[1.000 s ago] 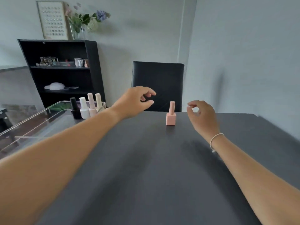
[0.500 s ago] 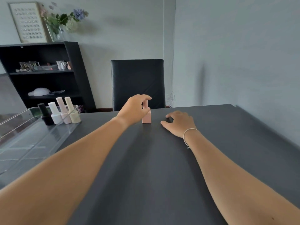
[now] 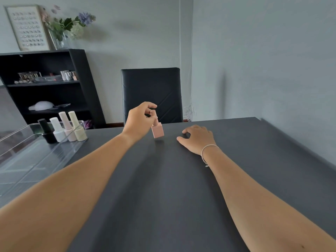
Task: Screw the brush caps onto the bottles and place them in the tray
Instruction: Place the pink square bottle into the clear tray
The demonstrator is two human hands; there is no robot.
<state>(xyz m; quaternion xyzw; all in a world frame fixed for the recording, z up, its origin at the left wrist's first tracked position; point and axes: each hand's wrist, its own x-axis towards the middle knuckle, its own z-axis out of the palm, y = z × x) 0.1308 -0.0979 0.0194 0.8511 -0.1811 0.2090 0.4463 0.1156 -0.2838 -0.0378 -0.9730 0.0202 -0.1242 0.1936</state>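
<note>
A pink square bottle (image 3: 157,130) with its pink brush cap on hangs just above the dark table, tilted. My left hand (image 3: 139,120) pinches its cap between thumb and fingers. My right hand (image 3: 197,138) rests palm down on the table to the right of the bottle, fingers loosely bent, holding nothing. At the far end of the clear tray (image 3: 36,157) on the left stand several capped bottles: black (image 3: 46,131), white (image 3: 57,130), pale pink (image 3: 68,128) and cream (image 3: 77,127).
A black chair (image 3: 151,94) stands behind the table's far edge. A black shelf unit (image 3: 45,88) with small items is at the back left, with a vase of flowers and a framed chart on top. A grey wall runs along the right.
My left hand reached the pink bottle, took its cap and lifted it off the table, tilting it. My right hand dropped onto the table beside it.
</note>
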